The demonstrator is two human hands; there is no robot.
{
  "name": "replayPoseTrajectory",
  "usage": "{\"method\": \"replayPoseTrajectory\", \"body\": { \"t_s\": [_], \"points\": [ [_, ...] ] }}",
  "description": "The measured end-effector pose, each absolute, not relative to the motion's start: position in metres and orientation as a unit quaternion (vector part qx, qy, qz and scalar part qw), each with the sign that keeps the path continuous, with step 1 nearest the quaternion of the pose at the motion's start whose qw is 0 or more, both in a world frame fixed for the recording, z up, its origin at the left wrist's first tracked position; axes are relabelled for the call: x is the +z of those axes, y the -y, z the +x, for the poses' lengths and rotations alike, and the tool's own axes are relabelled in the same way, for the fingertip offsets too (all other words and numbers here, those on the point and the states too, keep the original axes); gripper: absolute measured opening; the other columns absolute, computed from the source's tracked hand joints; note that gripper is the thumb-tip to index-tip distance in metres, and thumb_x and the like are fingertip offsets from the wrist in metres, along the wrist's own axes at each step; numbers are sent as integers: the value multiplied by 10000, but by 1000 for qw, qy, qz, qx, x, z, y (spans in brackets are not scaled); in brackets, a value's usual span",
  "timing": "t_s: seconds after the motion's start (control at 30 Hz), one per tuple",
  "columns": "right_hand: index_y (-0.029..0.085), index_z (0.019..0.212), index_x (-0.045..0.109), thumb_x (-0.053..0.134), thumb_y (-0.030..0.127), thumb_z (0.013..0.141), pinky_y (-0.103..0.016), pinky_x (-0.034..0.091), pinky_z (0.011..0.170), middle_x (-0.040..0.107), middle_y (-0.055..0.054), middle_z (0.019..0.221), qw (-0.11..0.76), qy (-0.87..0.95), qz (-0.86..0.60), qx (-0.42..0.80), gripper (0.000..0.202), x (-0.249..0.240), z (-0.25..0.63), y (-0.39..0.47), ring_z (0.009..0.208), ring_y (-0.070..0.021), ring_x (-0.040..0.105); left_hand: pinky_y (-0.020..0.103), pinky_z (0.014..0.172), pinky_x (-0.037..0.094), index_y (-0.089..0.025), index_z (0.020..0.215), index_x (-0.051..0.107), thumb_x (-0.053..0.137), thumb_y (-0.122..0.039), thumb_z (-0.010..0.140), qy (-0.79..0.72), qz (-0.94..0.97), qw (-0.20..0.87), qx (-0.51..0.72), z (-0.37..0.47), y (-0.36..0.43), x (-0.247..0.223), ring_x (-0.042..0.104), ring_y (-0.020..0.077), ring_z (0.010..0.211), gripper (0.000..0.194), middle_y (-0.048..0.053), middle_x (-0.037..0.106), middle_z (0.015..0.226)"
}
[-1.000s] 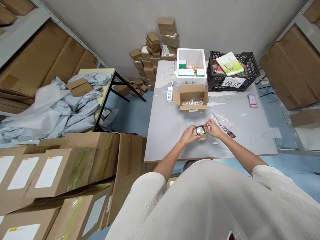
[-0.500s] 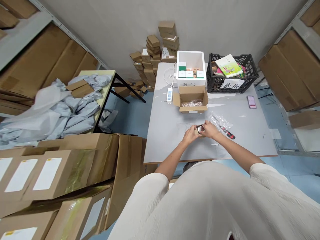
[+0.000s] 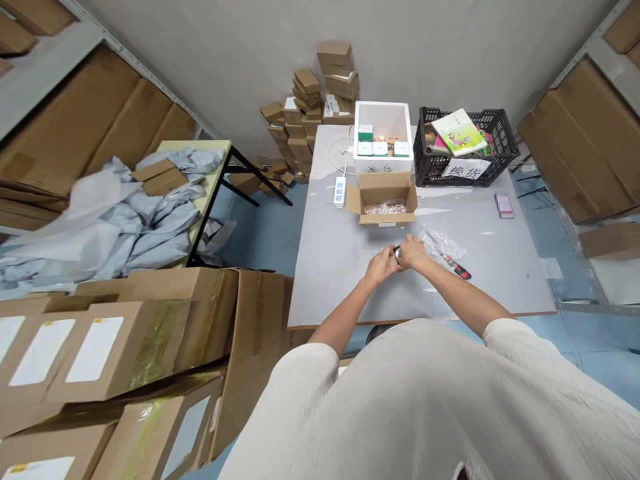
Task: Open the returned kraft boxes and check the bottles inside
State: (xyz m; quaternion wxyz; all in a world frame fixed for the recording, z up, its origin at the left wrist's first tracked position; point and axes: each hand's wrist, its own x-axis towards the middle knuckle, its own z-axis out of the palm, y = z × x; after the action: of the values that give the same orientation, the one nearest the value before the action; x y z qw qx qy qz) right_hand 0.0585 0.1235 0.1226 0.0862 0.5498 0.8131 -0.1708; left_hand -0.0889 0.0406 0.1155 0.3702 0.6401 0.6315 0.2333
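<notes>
Over the grey table, my left hand (image 3: 381, 265) is closed on the side of a small tan box (image 3: 396, 264). A round, dark-rimmed shiny object (image 3: 397, 253) sits at the box's top; I cannot make out its exact kind. My right hand (image 3: 412, 253) has its fingers bent over that round object and covers much of it. Just beyond both hands stands an open cardboard box (image 3: 383, 218) with clear bubble wrap (image 3: 386, 207) inside. Right of my right hand lie a red and black utility knife (image 3: 459, 268) and a crumpled clear plastic wrapper (image 3: 449, 244).
At the table's back are a white foam box (image 3: 383, 164) holding small cartons and a black crate (image 3: 467, 170) with books. A power strip (image 3: 339, 191) lies left of the cardboard box. Stacked cartons (image 3: 150, 340) and a second table (image 3: 205, 200) with grey bags flank the left.
My right hand has shifted slightly and now covers more of the round object, which showed more fully before. My left hand stays at the small box.
</notes>
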Motion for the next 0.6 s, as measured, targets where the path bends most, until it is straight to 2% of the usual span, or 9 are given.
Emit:
{"method": "replayPoseTrajectory", "body": {
  "t_s": [0.1,0.27,0.47,0.6],
  "points": [
    [277,1009,818,1092,354,408,-566,530,901,625,-189,1304,147,-805,554,-152,664,128,53,-126,1176,-428,580,420,989,561,-288,1365,569,916,-338,813,-631,648,365,218,-86,-41,117,712,336,1231,654,80,723,1329],
    [267,1023,821,1093,302,395,-548,518,942,622,-196,1345,148,-790,569,-172,686,148,51,-124,1203,-429,572,417,980,559,-269,1399,549,902,-367,833,-631,655,362,204,-84,-41,119,718,341,1210,675,92,727,1320],
    [197,1149,812,954,365,640,-424,500,988,620,-196,1433,193,-798,549,-154,555,182,52,-110,1246,-384,585,383,974,552,-293,1395,552,896,-369,823,-638,650,374,175,-88,-41,126,708,321,1255,672,92,690,1444],
    [131,1218,779,788,339,818,-400,507,973,670,-234,1363,163,-815,540,-134,451,202,55,-101,1203,-376,642,387,929,551,-266,1476,515,862,-452,851,-652,632,373,191,-88,-40,130,737,343,1187,738,128,738,1352]
  ]
}}
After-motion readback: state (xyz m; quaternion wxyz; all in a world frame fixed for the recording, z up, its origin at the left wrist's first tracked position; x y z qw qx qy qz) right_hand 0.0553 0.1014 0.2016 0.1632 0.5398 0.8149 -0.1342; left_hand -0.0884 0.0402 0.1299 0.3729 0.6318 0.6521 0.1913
